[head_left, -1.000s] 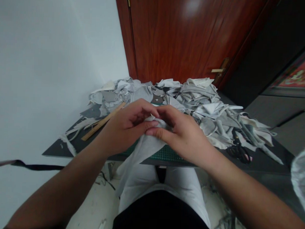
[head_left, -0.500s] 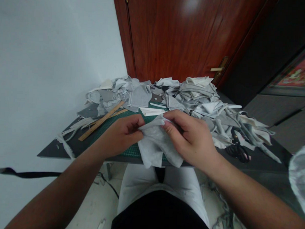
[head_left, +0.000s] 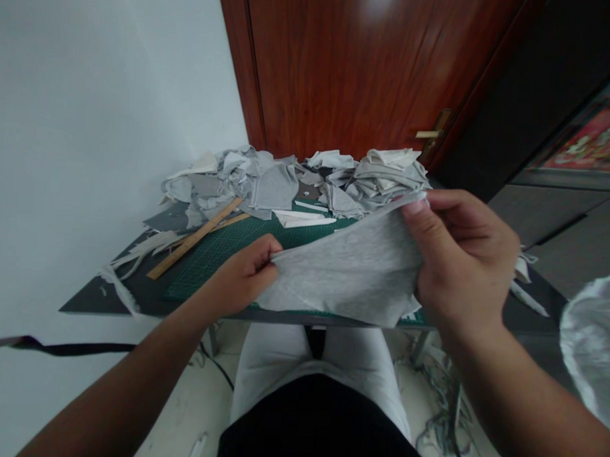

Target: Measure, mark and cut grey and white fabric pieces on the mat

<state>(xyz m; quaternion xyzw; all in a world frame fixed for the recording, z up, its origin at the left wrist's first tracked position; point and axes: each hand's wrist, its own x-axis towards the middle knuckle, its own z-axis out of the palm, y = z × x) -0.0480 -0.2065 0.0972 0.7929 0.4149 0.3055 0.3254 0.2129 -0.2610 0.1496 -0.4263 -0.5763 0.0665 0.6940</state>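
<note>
A light grey piece of fabric [head_left: 346, 276] is stretched between my two hands above the near edge of the table. My left hand [head_left: 248, 273] is closed, pinching its left corner. At the upper right corner, my right hand [head_left: 464, 254] grips it between thumb and fingers, held higher than the left. The upper edge of the cloth runs taut and slants up to the right, while the lower part hangs loosely. Beneath it lies a green cutting mat [head_left: 203, 268], partly covered by the fabric.
Grey and white fabric scraps [head_left: 274, 184] lie heaped along the table's back, with a stack [head_left: 389, 175] at the right. Wooden rulers [head_left: 194, 241] rest at left beside loose strips [head_left: 122, 292]. White folded pieces [head_left: 302, 219] lie on the mat. A white plastic bag [head_left: 594, 338] stands at right.
My right hand has moved right and slightly up, drawing the bunched fabric out wide. My left hand has stayed nearly in place and keeps its pinch.
</note>
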